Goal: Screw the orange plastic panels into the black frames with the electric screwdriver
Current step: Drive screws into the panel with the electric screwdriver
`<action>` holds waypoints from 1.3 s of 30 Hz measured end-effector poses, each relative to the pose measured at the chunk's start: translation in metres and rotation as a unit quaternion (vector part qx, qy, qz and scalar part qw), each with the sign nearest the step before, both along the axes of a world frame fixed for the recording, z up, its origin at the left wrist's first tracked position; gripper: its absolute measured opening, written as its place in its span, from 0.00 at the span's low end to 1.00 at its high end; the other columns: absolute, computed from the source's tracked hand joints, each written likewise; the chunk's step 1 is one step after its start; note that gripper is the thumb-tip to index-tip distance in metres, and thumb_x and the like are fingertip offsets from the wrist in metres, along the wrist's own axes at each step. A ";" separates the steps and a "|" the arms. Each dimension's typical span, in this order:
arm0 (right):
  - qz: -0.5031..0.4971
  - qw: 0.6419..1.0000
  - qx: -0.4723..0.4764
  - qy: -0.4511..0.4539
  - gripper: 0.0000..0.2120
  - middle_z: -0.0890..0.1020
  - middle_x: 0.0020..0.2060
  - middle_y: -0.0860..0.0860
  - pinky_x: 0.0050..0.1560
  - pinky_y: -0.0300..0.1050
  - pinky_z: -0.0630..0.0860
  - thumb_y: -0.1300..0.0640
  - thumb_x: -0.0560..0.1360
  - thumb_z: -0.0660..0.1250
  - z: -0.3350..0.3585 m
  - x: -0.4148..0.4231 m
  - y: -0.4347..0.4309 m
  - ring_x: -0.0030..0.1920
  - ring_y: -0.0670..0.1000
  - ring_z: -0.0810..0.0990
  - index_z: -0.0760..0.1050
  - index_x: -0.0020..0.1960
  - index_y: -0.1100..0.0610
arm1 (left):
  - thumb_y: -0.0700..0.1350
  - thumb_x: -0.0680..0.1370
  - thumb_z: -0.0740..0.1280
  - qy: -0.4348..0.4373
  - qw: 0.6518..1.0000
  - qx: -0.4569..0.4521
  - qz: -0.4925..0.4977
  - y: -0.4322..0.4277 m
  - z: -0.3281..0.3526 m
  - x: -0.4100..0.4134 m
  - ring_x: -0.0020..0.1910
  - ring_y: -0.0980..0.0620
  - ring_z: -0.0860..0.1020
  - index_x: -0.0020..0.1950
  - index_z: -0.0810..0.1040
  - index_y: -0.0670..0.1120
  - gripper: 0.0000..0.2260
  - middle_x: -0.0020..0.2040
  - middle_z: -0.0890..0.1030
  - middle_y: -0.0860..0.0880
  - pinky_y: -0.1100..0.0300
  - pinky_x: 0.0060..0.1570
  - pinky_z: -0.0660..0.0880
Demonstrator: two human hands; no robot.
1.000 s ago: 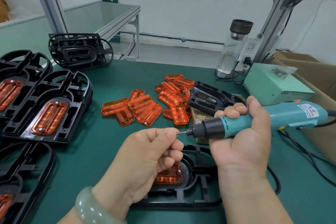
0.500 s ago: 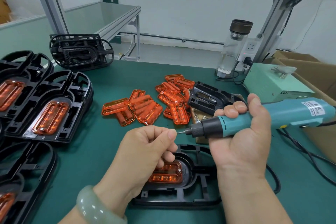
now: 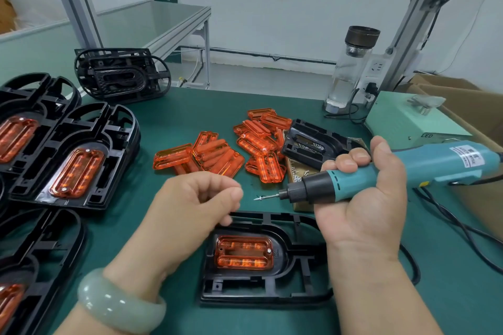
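My right hand (image 3: 362, 215) grips the teal electric screwdriver (image 3: 435, 164), which lies level and points left. A small screw (image 3: 258, 198) hangs on its bit tip. My left hand (image 3: 190, 207) hovers a short way left of the tip with fingers curled and thumb against the forefinger; nothing shows between them. Below both hands a black frame (image 3: 272, 288) lies on the green mat with an orange panel (image 3: 243, 253) seated in it; one screw head shows at the panel's right end. Loose orange panels (image 3: 217, 155) are heaped behind the hands.
Black frames with orange panels fitted (image 3: 109, 144) lie at the left, and bare black frames (image 3: 119, 73) are stacked at the back left. A black tray with screws (image 3: 313, 141), a glass bottle (image 3: 351, 68), a green power box (image 3: 402, 119) and a cable (image 3: 462, 226) fill the right.
My left hand let go of the screw at the bit tip and drew back to the left. The screw now stays on the bit by itself.
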State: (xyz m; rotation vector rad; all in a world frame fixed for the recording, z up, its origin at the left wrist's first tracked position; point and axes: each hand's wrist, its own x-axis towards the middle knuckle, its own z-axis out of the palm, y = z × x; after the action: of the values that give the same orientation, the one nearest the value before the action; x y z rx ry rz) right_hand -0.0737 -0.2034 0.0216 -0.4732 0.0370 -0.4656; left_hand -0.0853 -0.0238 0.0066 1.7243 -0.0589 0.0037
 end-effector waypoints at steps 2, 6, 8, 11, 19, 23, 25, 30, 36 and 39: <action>0.002 1.000 -0.001 0.002 0.04 0.72 0.29 0.44 0.37 0.38 0.71 0.57 0.77 0.64 0.000 0.001 -0.001 0.27 0.43 0.71 0.70 0.46 0.50 | 0.42 0.71 0.72 -0.015 0.997 0.079 0.001 0.012 0.001 0.002 0.25 0.59 0.76 0.38 0.82 0.55 0.07 0.32 0.82 0.50 0.73 0.27 0.69; 0.005 1.000 -0.002 0.006 0.04 0.72 0.29 0.44 0.37 0.37 0.71 0.58 0.77 0.63 -0.002 0.002 -0.001 0.27 0.43 0.70 0.70 0.47 0.50 | 0.44 0.69 0.74 0.002 0.976 0.210 -0.064 0.027 -0.001 -0.002 0.24 0.61 0.74 0.37 0.81 0.57 0.08 0.30 0.81 0.53 0.72 0.28 0.69; 0.009 1.000 -0.006 0.010 0.04 0.72 0.29 0.44 0.36 0.37 0.71 0.58 0.77 0.63 -0.002 0.003 0.000 0.26 0.43 0.71 0.69 0.47 0.50 | 0.46 0.67 0.76 0.005 0.968 0.239 -0.078 0.032 -0.006 -0.006 0.25 0.62 0.73 0.38 0.80 0.61 0.10 0.31 0.81 0.55 0.72 0.29 0.69; 0.016 1.000 -0.010 0.012 0.04 0.72 0.29 0.44 0.36 0.37 0.71 0.58 0.78 0.63 -0.003 0.003 0.003 0.26 0.44 0.71 0.69 0.47 0.51 | 0.47 0.65 0.78 0.010 0.963 0.253 -0.092 0.036 -0.012 -0.009 0.26 0.61 0.72 0.39 0.81 0.62 0.11 0.32 0.80 0.57 0.71 0.30 0.69; 0.055 0.998 -0.038 0.016 0.03 0.73 0.28 0.45 0.33 0.36 0.71 0.59 0.77 0.63 -0.004 0.002 0.008 0.26 0.44 0.71 0.71 0.47 0.51 | 0.54 0.63 0.78 0.008 0.928 0.346 -0.140 0.034 -0.017 -0.010 0.36 0.67 0.73 0.46 0.77 0.65 0.16 0.38 0.75 0.58 0.71 0.36 0.67; 0.071 0.995 -0.069 0.024 0.04 0.73 0.28 0.46 0.32 0.37 0.70 0.60 0.73 0.66 -0.005 0.002 0.011 0.26 0.45 0.70 0.73 0.46 0.53 | 0.53 0.64 0.78 0.001 0.934 0.325 -0.149 0.022 -0.020 -0.010 0.34 0.66 0.73 0.42 0.76 0.66 0.15 0.37 0.75 0.57 0.70 0.36 0.68; 0.068 0.993 -0.088 0.028 0.04 0.72 0.28 0.47 0.32 0.37 0.69 0.61 0.74 0.64 -0.006 0.002 0.012 0.26 0.45 0.70 0.73 0.47 0.54 | 0.53 0.64 0.78 -0.003 0.935 0.323 -0.150 0.020 -0.022 -0.010 0.34 0.66 0.73 0.42 0.75 0.66 0.15 0.37 0.75 0.57 0.70 0.36 0.68; 0.077 0.990 -0.118 0.027 0.05 0.73 0.28 0.48 0.31 0.37 0.69 0.63 0.77 0.63 -0.009 0.002 0.015 0.26 0.46 0.70 0.73 0.47 0.54 | 0.54 0.64 0.78 -0.014 0.936 0.317 -0.150 0.018 -0.025 -0.008 0.35 0.66 0.72 0.44 0.77 0.66 0.14 0.38 0.75 0.57 0.70 0.38 0.68; 0.087 0.985 -0.146 0.025 0.05 0.73 0.28 0.49 0.31 0.38 0.70 0.61 0.72 0.65 -0.009 0.003 0.016 0.26 0.46 0.70 0.74 0.48 0.55 | 0.57 0.65 0.75 -0.037 0.934 0.330 -0.135 0.011 -0.028 -0.008 0.36 0.64 0.72 0.55 0.79 0.63 0.19 0.40 0.73 0.59 0.69 0.40 0.67; 0.085 0.984 -0.155 0.034 0.07 0.72 0.28 0.49 0.30 0.39 0.70 0.61 0.71 0.65 -0.009 0.004 0.015 0.25 0.47 0.70 0.73 0.48 0.55 | 0.59 0.65 0.75 -0.033 0.933 0.335 -0.131 0.013 -0.029 -0.008 0.36 0.64 0.72 0.54 0.79 0.63 0.19 0.40 0.73 0.59 0.68 0.40 0.67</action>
State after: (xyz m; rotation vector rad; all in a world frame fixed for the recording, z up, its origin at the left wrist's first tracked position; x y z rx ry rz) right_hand -0.0701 -0.1885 0.0126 -0.7922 -0.0102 -0.2861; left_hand -0.0938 -0.0111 -0.0224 2.3862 -0.3777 -0.1748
